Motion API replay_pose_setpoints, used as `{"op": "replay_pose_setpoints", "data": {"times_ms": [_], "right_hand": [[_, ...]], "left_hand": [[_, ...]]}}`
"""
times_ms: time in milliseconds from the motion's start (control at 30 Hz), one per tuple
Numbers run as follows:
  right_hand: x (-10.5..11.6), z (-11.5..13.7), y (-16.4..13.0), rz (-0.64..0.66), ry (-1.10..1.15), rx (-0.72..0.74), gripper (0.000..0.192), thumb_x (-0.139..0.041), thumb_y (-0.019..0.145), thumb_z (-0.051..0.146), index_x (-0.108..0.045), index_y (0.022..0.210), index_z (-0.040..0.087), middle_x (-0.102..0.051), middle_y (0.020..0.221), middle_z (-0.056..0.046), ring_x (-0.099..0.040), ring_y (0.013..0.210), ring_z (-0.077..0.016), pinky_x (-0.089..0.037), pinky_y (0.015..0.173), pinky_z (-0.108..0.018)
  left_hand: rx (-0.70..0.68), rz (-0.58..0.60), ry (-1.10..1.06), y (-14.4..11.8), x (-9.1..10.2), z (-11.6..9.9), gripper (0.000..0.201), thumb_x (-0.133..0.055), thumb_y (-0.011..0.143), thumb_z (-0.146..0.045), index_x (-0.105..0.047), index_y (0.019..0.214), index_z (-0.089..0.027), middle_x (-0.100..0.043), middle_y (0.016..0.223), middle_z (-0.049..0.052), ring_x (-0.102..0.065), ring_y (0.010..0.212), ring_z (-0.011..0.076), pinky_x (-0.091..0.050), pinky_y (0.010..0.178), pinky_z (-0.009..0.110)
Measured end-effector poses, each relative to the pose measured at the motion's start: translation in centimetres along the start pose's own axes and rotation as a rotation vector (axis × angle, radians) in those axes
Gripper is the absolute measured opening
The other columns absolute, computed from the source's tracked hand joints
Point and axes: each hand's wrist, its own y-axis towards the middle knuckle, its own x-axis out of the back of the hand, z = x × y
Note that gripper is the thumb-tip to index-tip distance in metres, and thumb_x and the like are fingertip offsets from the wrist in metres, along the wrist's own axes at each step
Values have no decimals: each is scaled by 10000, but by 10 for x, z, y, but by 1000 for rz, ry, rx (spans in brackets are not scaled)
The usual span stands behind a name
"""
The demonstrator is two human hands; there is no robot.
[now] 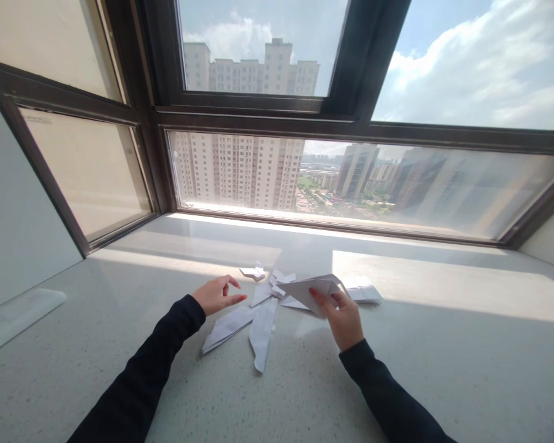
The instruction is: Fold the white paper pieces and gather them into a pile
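Now we hold a folded sheet (311, 289) in our right hand (344, 320), pinched at its near edge between thumb and fingers and lifted a little off the sill (120, 344), with its pointed end aimed left. Our left hand (216, 294) grips nothing: it hovers with its fingers loosely curled, just left of the sheet and above the papers. Below and between the hands lie two long paper planes (247, 326), already folded, one pointing toward us and one lying slantwise under the left wrist. Behind them sit several small folded scraps (255, 272) and, to the right of the sheet, a flat white wad (364, 290). Judging by this, some pieces look finished and laid aside, while the one in hand seems only partly folded: its flaps stand open and no sharp final shape shows. Around all this runs the pale sill, half in sun, and past it the window (351, 123) with tower blocks outside.
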Motion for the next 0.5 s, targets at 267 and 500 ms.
{"op": "replay_pose_setpoints", "data": {"times_ms": [267, 500], "right_hand": [[-1, -5, 2, -54, 33, -57, 343, -591, 590, 399, -621, 788, 122, -654, 739, -60, -575, 697, -198, -471, 610, -299], [3, -7, 7, -229, 131, -120, 367, -602, 578, 409, -608, 797, 114, -643, 773, -75, -566, 738, -210, -463, 646, -322]], "left_hand": [[-17, 155, 167, -1, -23, 10, 337, -671, 389, -411, -565, 606, -175, -514, 692, 12, -477, 676, 167, -363, 611, 234], [21, -68, 243, 3, -21, 1, 217, -559, 585, -222, -569, 798, -189, -532, 795, 38, -481, 745, 186, -350, 714, 303]]}}
